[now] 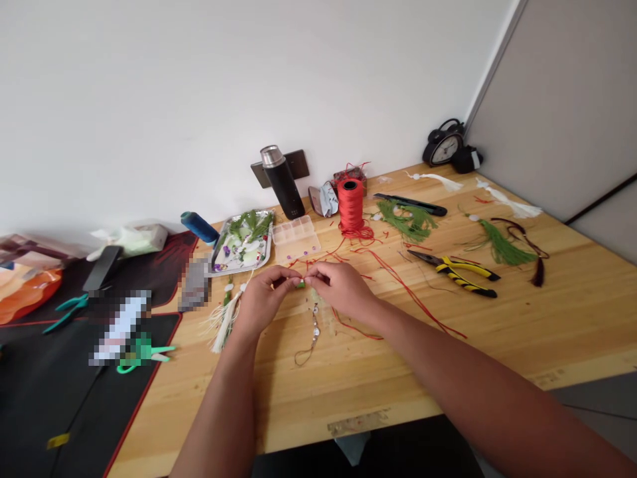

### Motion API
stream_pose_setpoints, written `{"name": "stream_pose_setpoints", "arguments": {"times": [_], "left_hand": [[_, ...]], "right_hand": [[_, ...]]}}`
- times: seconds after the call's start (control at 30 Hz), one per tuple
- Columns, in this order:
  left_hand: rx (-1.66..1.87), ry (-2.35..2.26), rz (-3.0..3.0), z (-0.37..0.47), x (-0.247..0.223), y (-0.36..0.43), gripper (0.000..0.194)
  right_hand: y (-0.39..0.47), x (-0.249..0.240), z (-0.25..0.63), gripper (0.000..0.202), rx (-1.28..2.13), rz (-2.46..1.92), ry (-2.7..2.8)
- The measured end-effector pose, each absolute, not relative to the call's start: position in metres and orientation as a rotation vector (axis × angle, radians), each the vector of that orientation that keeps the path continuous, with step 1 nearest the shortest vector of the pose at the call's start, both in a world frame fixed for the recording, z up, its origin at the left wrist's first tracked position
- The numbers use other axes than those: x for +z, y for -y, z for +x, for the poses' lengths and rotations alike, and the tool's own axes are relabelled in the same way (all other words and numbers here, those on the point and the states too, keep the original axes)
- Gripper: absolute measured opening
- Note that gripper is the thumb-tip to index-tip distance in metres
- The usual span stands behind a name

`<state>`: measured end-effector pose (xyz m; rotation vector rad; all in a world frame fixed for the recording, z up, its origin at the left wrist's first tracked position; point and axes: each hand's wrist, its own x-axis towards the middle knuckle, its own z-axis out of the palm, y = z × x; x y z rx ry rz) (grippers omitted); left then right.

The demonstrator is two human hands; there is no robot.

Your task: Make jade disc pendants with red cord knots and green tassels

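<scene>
My left hand [269,295] is closed in a pinch at the middle of the wooden table, with a small green piece [300,285] showing by its thumb. Right against it, my right hand [338,285] also pinches; what lies between its fingertips is too small to make out. Just below the hands, a beaded strand [315,328] with a thin loop rests on the wood. Red cord [398,279] trails behind and right of my right hand. Cream and green tassels [226,322] lie beside my left wrist.
A metal tray [213,270] of beads and green tassels, a clear compartment box [297,239], a black flask [283,186] and a red spool [351,206] stand behind. Pliers [460,273], a utility knife [413,204] and tassels [502,242] lie right; green scissors [144,355] left.
</scene>
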<state>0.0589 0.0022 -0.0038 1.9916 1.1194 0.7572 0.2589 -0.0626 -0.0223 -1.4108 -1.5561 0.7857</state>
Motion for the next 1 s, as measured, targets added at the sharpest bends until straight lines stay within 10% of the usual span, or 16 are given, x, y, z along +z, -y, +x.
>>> {"name": "stream_pose_setpoints", "arguments": {"times": [1.0], "left_hand": [[0.499,-1.173,2.536,0.049,-0.027,-0.014,0.011]], "right_hand": [[0.061,-0.026,0.26,0.011,0.796,-1.372,1.503]]}}
